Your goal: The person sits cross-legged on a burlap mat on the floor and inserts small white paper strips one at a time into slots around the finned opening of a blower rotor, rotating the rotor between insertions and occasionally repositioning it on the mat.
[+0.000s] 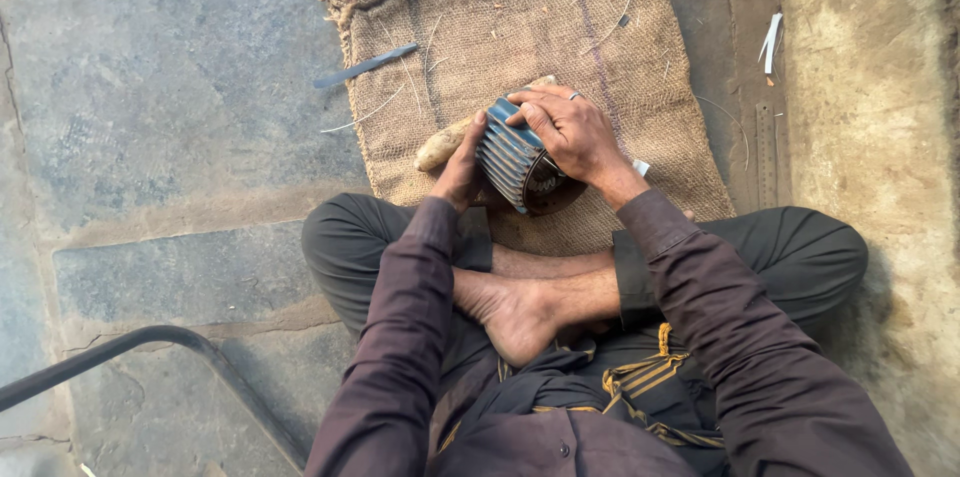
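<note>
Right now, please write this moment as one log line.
left hand: steadies finned metal cylinder | right hand: grips cylinder top | wooden stick: behind, on burlap sack | posture: seated cross-legged

Ribbed cylinder (515,162) on the sack mat (600,37), before my crossed legs.
I've a wooden stick (440,145) left of it, flat blade (365,66) off the mat's left edge.

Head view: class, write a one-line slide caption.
Both hands, left and right, grip a ribbed metal cylinder over a burlap mat.

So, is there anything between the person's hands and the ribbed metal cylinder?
Nothing visible does. The right hand lies on top of the ribbed metal cylinder and the left hand presses its side. A wooden stick lies behind it on the burlap sack.
</note>
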Demonstrator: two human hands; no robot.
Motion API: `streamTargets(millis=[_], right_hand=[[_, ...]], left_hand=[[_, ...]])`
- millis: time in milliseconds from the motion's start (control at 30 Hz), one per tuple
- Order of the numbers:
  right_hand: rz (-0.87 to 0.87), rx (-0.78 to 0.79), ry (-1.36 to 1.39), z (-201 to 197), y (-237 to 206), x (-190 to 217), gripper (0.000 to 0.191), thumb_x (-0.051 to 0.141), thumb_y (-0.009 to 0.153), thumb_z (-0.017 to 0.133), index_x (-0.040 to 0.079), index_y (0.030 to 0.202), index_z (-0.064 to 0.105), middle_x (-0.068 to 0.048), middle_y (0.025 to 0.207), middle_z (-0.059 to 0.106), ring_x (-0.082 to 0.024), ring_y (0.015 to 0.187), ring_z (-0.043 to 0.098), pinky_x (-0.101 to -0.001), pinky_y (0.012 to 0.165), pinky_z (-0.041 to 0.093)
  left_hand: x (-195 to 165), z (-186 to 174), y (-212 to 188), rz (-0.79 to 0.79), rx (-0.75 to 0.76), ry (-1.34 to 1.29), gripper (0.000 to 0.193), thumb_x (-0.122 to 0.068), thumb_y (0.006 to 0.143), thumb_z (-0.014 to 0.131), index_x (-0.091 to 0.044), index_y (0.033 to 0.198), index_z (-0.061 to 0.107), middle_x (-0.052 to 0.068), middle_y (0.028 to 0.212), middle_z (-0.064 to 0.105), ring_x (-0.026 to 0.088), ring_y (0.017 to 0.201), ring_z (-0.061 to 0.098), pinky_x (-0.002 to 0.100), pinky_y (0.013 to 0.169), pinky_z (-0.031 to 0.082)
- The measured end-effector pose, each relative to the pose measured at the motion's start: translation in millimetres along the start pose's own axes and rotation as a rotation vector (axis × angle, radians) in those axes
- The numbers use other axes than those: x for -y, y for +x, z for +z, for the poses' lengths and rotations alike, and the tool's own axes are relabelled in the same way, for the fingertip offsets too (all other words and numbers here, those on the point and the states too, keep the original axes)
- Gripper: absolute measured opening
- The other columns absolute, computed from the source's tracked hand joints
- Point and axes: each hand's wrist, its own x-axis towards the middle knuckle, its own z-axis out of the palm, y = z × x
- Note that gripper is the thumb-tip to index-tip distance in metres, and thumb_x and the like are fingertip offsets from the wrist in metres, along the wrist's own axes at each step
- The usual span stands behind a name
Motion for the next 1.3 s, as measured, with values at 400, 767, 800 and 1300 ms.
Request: streamTargets(millis=[400, 767, 800, 1300], right_hand=[[0.106, -0.136, -0.012, 6, 3, 17, 0.041, 0.044, 0.105, 0.049, 0.018, 0.097, 0.080, 0.000, 0.117, 0.076, -0.024, 0.109, 0.070, -0.0395, 0.091, 0.054], [0.213, 0.038, -0.154, 11, 49, 15, 0.045, 0.051, 0.103, 0.046, 0.021, 0.114, 0.078, -0.008, 0.120, 0.074, -0.031, 0.111, 0.068, -0.0440, 0.094, 0.052], [0.179, 0.038, -0.145, 9, 49, 14, 0.047, 0.052, 0.102, 0.048, 0.018, 0.117, 0.077, -0.011, 0.125, 0.072, -0.032, 0.114, 0.066, -0.0448, 0.095, 0.051], [0.533, -0.238, -0.636, -8, -133, -63, 0.070, 0.034, 0.077, 0.086, 0.005, 0.135, 0.059, -0.022, 0.118, 0.060, -0.041, 0.109, 0.059, -0.0490, 0.089, 0.049]], left_hand=[[8, -38, -66, 0.773, -0.716, 1.239, 0.035, -0.026, 0.101, 0.060, -0.007, 0.131, 0.066, 0.017, 0.134, 0.065, 0.034, 0.130, 0.058, 0.045, 0.109, 0.046], [15, -42, -47, 0.608, -0.681, 1.374, 0.046, -0.035, 0.094, 0.068, -0.013, 0.134, 0.065, 0.014, 0.141, 0.059, 0.034, 0.130, 0.054, 0.047, 0.108, 0.039], [14, -43, -46, 0.597, -0.681, 1.363, 0.044, -0.034, 0.093, 0.068, -0.012, 0.130, 0.067, 0.014, 0.142, 0.059, 0.034, 0.132, 0.053, 0.048, 0.109, 0.039], [16, -51, -35, 0.431, -0.748, 1.203, 0.033, -0.040, 0.094, 0.067, -0.009, 0.104, 0.073, 0.014, 0.137, 0.060, 0.038, 0.123, 0.057, 0.049, 0.103, 0.043]])
